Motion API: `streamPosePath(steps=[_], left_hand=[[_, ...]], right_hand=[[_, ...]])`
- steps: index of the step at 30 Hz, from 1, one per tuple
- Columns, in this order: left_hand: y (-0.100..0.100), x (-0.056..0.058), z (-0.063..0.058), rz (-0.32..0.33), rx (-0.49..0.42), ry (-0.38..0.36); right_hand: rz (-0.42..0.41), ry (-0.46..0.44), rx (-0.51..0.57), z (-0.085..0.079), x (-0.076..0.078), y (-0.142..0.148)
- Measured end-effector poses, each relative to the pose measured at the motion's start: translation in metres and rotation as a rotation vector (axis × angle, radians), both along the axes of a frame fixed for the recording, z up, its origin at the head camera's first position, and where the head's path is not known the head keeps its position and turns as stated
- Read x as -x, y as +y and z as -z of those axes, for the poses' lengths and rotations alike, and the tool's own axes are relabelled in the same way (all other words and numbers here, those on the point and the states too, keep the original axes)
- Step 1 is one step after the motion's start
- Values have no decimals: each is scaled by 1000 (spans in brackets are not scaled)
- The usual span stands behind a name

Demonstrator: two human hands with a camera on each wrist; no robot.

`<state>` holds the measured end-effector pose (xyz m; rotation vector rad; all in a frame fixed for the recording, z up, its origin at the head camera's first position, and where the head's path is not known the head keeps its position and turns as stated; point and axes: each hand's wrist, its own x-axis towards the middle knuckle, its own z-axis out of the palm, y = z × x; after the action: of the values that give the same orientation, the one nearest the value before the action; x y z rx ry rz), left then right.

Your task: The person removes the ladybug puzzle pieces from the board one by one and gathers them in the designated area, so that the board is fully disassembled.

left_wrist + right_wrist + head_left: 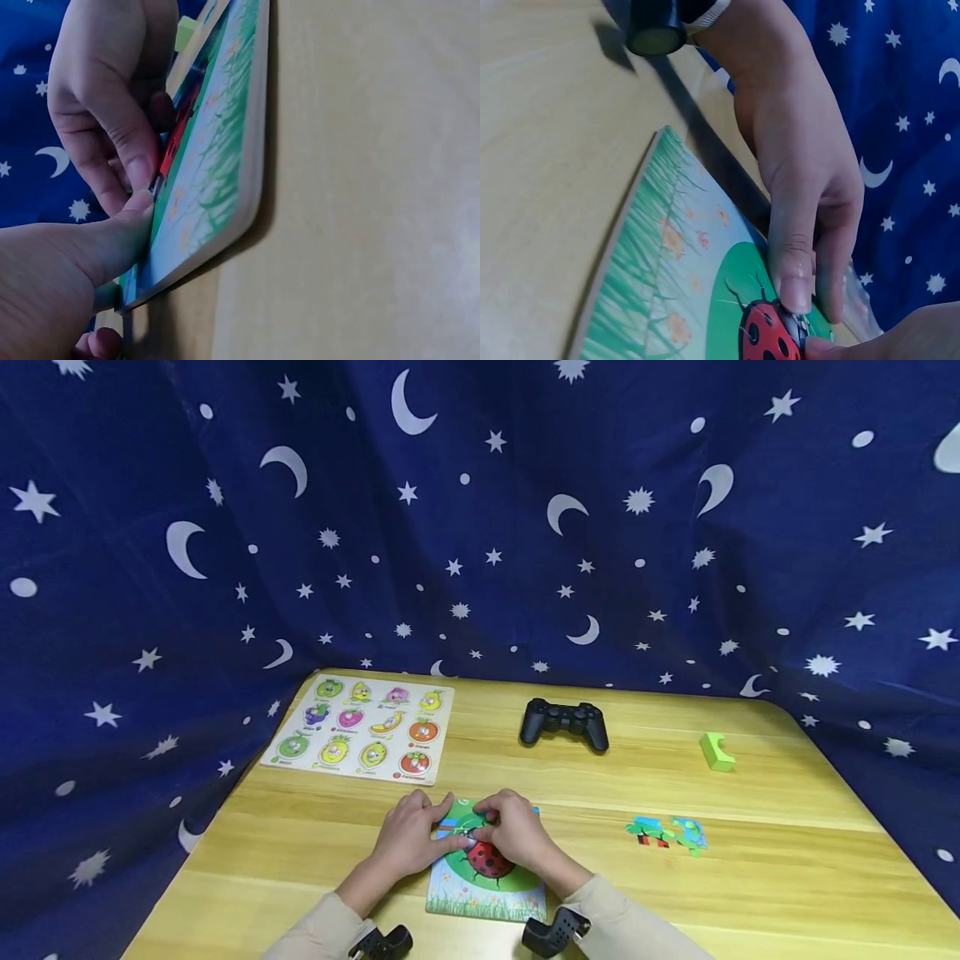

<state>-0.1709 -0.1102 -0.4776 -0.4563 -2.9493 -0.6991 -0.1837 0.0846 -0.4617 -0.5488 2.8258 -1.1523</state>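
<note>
On the table [285, 868], the ladybug board [480, 902] lies at the near side's middle, the left hand [408, 833] over its 10 o'clock side and the right hand [519, 831] over its 1 o'clock. From that board, the fruit board [394, 745] lies at 11 o'clock, the game controller [564, 724] at 1, the notched block [716, 753] at 2 and the loose puzzle pieces [652, 833] just short of 3. Behind the table, at 12 o'clock, hangs the curtain [480, 568], which also flanks its 10 and 2 o'clock sides.
</note>
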Motion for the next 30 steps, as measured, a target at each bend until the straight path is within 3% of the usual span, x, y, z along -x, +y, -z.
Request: streamPosePath(steps=[10, 13, 23, 27, 30], left_hand=[[3, 1, 0, 0, -23, 15], [3, 1, 1, -1, -24, 20], [3, 0, 5, -12, -36, 40], [2, -1, 6, -10, -32, 36], [1, -1, 6, -11, -18, 38]], right_hand=[[117, -278, 239, -10, 5, -1], [126, -308, 256, -12, 4, -3], [140, -291, 220, -13, 4, -8], [110, -279, 224, -12, 4, -7], [70, -218, 206, -9, 4, -5]])
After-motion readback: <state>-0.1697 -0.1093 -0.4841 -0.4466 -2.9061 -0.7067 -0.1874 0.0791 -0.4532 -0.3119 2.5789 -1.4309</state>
